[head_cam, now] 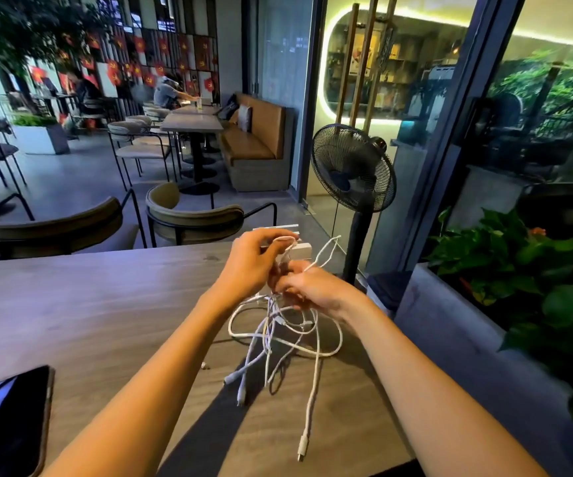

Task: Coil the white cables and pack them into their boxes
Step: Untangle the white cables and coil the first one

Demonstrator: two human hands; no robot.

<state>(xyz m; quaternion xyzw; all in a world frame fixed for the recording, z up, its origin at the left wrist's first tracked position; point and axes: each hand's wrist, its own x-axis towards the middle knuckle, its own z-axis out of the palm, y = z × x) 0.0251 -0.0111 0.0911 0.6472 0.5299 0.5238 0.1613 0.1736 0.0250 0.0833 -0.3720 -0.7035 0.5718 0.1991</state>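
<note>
A tangle of white cables (280, 342) hangs from both my hands above the wooden table (89, 304); loose ends with plugs trail down onto the tabletop. My left hand (254, 259) pinches a cable loop between thumb and fingers at the top of the bundle. Just below and to the right, my right hand (309, 287) grips several strands, and one loop sticks up from it. White boxes (299, 249) stand at the table's far edge, mostly hidden behind my hands.
A dark phone (10, 421) lies at the table's near left. Chairs (192, 218) stand across the table. A black standing fan (354, 170) and a planter with green leaves (526, 270) are to the right, by a glass wall.
</note>
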